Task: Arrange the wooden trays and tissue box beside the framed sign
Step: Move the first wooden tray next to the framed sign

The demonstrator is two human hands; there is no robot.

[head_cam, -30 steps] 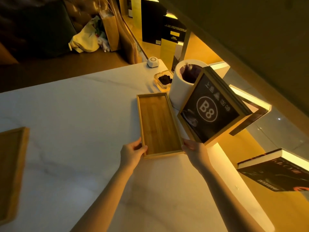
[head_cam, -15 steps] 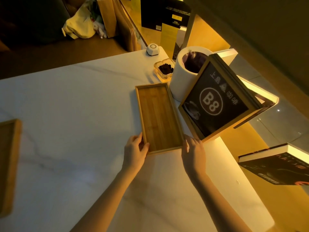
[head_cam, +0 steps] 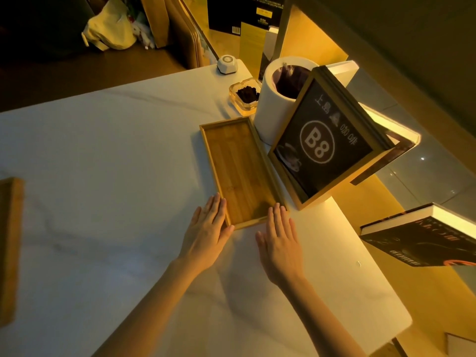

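The wooden tray (head_cam: 239, 171) lies lengthwise alongside the framed sign (head_cam: 324, 148), its near end between the flat, released left hand (head_cam: 208, 230) and right hand (head_cam: 280, 238), equally close.

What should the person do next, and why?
Probably reach the left hand across for the second wooden tray at the table's left edge. The first tray already lies flat beside the framed sign, and both hands, including the right hand, are open.
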